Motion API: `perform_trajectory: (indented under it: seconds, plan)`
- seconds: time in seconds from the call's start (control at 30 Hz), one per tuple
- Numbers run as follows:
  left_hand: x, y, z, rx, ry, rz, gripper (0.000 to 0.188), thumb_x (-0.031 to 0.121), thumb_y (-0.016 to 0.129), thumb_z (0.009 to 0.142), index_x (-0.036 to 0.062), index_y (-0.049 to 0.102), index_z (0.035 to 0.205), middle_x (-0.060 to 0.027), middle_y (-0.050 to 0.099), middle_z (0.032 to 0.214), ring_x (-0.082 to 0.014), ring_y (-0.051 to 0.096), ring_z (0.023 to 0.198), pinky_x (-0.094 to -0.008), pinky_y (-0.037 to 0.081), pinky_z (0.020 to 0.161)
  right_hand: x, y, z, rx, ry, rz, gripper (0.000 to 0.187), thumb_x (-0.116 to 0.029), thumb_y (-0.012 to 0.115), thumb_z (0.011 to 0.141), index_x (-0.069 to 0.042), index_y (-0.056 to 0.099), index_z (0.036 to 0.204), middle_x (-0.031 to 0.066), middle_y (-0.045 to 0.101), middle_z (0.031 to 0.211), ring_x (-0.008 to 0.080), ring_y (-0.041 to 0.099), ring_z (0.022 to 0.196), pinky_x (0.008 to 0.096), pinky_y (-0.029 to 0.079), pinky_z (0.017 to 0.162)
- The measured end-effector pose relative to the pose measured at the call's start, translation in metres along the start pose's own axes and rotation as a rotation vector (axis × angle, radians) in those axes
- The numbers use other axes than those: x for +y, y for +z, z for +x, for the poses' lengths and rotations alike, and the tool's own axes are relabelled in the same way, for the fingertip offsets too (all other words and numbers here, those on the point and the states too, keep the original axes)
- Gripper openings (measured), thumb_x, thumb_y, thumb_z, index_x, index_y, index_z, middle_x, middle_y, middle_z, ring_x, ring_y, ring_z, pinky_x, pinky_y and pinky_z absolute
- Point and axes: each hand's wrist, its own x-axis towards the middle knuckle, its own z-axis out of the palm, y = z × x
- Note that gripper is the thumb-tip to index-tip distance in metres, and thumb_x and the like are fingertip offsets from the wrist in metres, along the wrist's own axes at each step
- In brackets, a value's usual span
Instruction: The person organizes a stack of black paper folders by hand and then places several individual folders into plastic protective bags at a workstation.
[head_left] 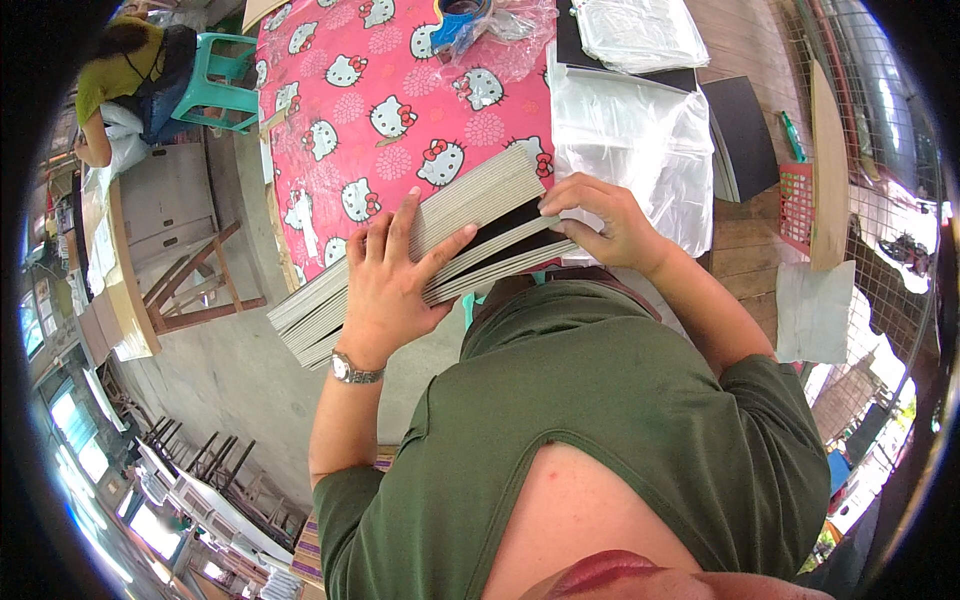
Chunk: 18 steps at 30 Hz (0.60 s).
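Observation:
A thick stack of thin grey boards (pixel 473 200) with black faces is tilted over the near edge of the table, its layered edges facing up. My left hand (pixel 395 275), with a metal watch on the wrist, lies across these edges with fingers spread and holds the stack. At the stack's right end my right hand (pixel 600 222) is closed, thumb and fingers bent on the corners of a few boards (pixel 545 238). Dark gaps show there between the parted boards. The fingertips partly hide the corners.
A pink patterned cover (pixel 400 75) lies on the table. Clear plastic sleeves (pixel 630 140), a blue tape roll (pixel 460 12) and more black boards (pixel 742 135) are around it. A red basket (pixel 796 205) stands right. A person (pixel 130 75) sits far left by a green stool (pixel 218 85).

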Motion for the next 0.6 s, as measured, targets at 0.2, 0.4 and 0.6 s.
perform_trajectory:
  seconds: [0.2, 0.4, 0.6]
  plan:
    - [0.000, 0.003, -0.001, 0.012, 0.007, -0.012, 0.085, 0.031, 0.082, 0.050, 0.0409, 0.049, 0.128, -0.0131, 0.031, 0.143, -0.0318, 0.040, 0.116, -0.0453, 0.032, 0.095, 0.004, 0.000, -0.001, 0.086, 0.155, 0.199, 0.031, 0.007, 0.061, 0.077, -0.005, 0.064, 0.105, 0.0069, 0.060, 0.086, 0.0178, 0.062, 0.079, 0.0249, 0.049, 0.067]
    - [0.000, 0.002, -0.001, 0.017, 0.009, -0.007, 0.084, 0.033, 0.079, 0.053, 0.0450, 0.046, 0.129, -0.0120, 0.037, 0.138, -0.0297, 0.042, 0.112, -0.0450, 0.033, 0.092, 0.013, 0.013, 0.004, 0.200, -0.106, -0.199, 0.030, 0.003, 0.068, 0.075, -0.007, 0.068, 0.102, 0.0042, 0.057, 0.080, 0.0151, 0.055, 0.066, 0.0263, 0.046, 0.058]
    - [-0.001, 0.002, -0.001, 0.006, -0.003, 0.004, 0.089, 0.032, 0.080, 0.051, 0.0405, 0.045, 0.132, -0.0124, 0.035, 0.140, -0.0296, 0.042, 0.112, -0.0450, 0.033, 0.093, 0.014, 0.014, 0.004, 0.238, -0.188, -0.266, 0.027, 0.004, 0.068, 0.074, -0.007, 0.069, 0.098, 0.0040, 0.057, 0.081, 0.0157, 0.056, 0.064, 0.0288, 0.046, 0.055]
